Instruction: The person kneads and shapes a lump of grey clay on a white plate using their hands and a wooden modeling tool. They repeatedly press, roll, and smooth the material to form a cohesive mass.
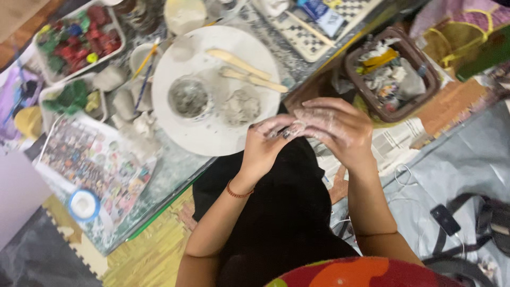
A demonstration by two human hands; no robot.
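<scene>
Standing beside the low surface, I see first, on its left part, trays of coloured bits and a blue-rimmed roll of tape lying on a printed sheet, then pale grey lumps just beside a round white board. On that board sit a small cup of grey slurry, a wet mound of clay near it, and two wooden modelling sticks lying crossed. Nearer the person, over a black lap, the left hand comes up from below with a red cord at the wrist, its fingers curled and pinching a small piece of clay that shows only as a greyish bit between the two hands. I would judge that piece light, soft and tacky, easily dented, so best held by gentle fingertip pressure at its edges. The right hand, dusted white, arches over from the right with the wrist bent downward, its fingers closed against the same piece and meeting the left fingertips; how much of the piece it covers I cannot tell. Further right stands a brown basket of scraps, and a dark phone lies on grey cloth.
</scene>
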